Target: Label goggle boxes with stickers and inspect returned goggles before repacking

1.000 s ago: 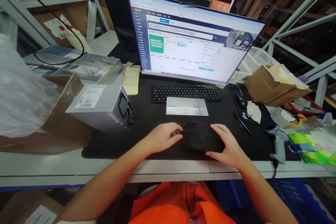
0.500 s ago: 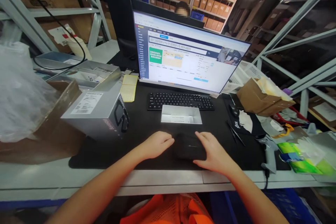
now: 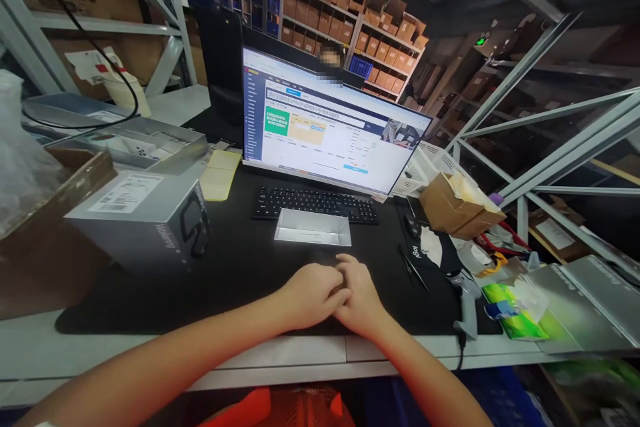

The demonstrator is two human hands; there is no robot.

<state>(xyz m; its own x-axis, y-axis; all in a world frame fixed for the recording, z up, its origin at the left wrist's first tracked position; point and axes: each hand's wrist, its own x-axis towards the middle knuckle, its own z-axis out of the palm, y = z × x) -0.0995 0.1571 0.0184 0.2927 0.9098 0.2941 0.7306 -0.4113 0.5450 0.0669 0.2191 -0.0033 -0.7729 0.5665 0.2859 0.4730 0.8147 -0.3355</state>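
Observation:
My left hand [image 3: 311, 295] and my right hand [image 3: 361, 299] meet over the black desk mat [image 3: 240, 287], near its front edge. The left fingers are curled, and its thumb points right, touching the right hand. Bent fingers of the right hand close in from the other side, overlapping the left. Whatever may be between them is hidden; the dark object seen earlier cannot be made out against the mat. Just beyond the hands lies a shallow white open box [image 3: 313, 237]. Behind it is a black keyboard [image 3: 315, 203].
A monitor [image 3: 320, 127] stands behind the keyboard. At left are a grey printed box [image 3: 145, 220] and a cardboard carton [image 3: 55, 253]. Tweezers [image 3: 414, 268], a barcode scanner [image 3: 467, 303] and a green tissue pack [image 3: 517, 310] lie at right. Beyond the monitor is a person [image 3: 330, 60].
My hands have come together from either side of a flat black object, which no longer shows. The view has shifted right and tilted up.

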